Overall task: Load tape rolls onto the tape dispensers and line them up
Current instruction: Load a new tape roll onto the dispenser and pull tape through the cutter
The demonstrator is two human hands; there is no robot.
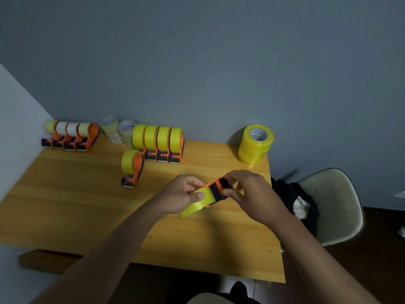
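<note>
Room: grey-blue wall behind a wooden table [65, 194], with a pale chair [341, 207] off past my right arm, dark cloth heaped on it.

Grip, left: my left hand [182, 198] is wrapped round the yellow tape roll [197, 205], thumb lying across its face.

Grip, right: my right hand [245, 189] pinches the dark front end of the orange dispenser [215, 187], fingers curled over it.

Task's thing: roll and dispenser sit together between my two hands, just above the table. I cannot tell whether the roll is fully seated on the hub.

Beyond the grip: one loaded dispenser [131, 167] stands alone up and to the left. Further back, a row of four loaded yellow ones [160, 141]. In the far left corner, another row of four [70, 137].

Spare stock: a stack of yellow rolls [255, 143] beyond my right hand, two pale stacks [118, 130] against the wall.

Step in hand: I judge it to be loading, or threading the tape end through the front.

Next move: probably needs the tape drawn under the front piece, then the unit set down beside the lone one, lined up.
</note>
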